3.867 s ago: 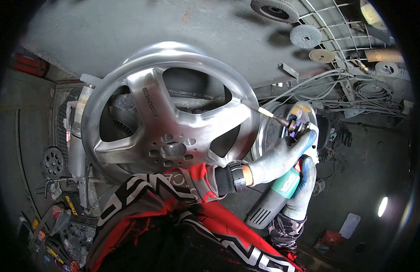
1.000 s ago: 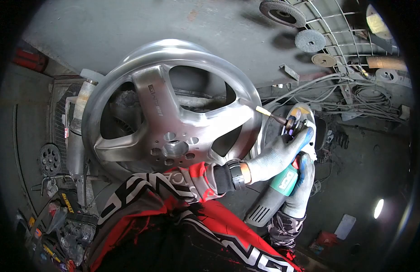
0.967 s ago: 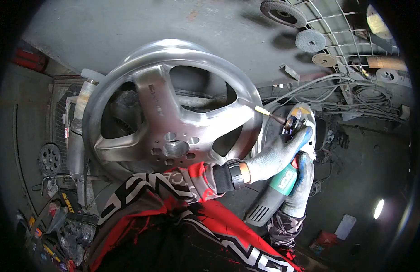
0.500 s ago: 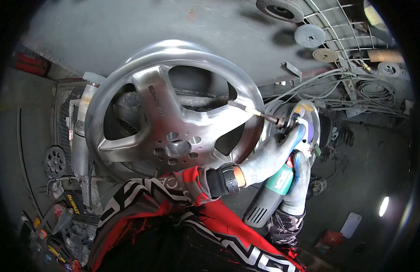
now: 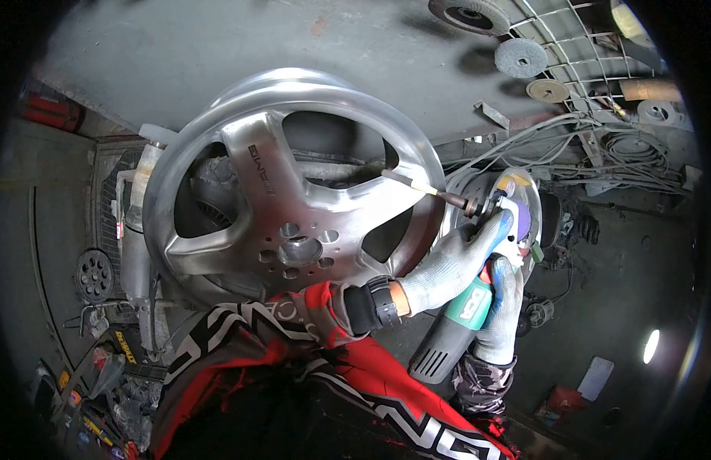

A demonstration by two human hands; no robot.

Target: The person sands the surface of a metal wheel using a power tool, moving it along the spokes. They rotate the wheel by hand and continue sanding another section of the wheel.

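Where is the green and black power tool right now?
In the head view, the power tool is right of centre, held by the left hand and right hand, beside the big metal wheel.

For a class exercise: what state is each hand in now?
Left hand: closed on the angle grinder, near its head.
Right hand: closed on the same angle grinder.

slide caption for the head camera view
Gloved hands hold a green-and-black power tool, its slim tip over a silver wheel.
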